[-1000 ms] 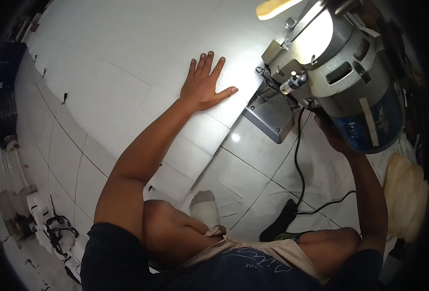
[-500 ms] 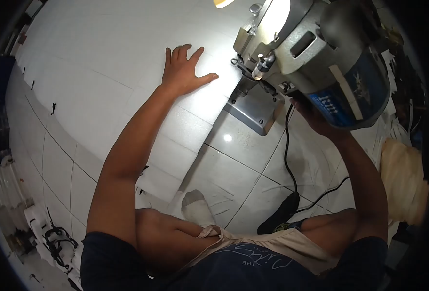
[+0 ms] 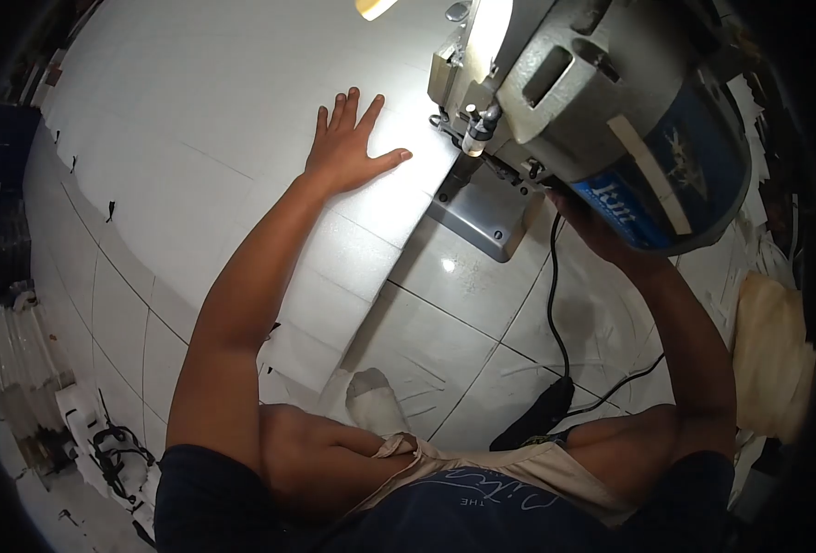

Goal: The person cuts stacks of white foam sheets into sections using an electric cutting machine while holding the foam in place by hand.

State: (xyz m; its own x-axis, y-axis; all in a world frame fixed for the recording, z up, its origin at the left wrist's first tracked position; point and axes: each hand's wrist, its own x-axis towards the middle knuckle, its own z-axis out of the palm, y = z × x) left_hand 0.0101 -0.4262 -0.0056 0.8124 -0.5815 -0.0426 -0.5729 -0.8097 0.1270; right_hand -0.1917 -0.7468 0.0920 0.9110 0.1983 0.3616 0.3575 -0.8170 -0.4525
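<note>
My left hand [image 3: 345, 152] lies flat with its fingers spread on a large stack of thin white sheets [image 3: 334, 253], left of the machine. A grey cutting machine [image 3: 555, 101] with a blue label and a lit lamp stands at the upper right, its metal base plate [image 3: 486, 221] on the floor by the edge of the stack. Behind and below the machine's body is my right hand [image 3: 592, 226]; its fingers are mostly hidden, so what they hold cannot be made out.
A black cable [image 3: 555, 304] runs over the tiled floor [image 3: 445, 323] near my feet. Small black clips [image 3: 110, 211] sit along the stack's curved left edge. Rolled material [image 3: 768, 350] lies at the right, bundled plastic [image 3: 16, 350] at the left.
The machine and both hands appear further left in view, partly because the camera moved. Against the stack's edge the machine has shifted slightly up. My left hand stays spread on the sheets.
</note>
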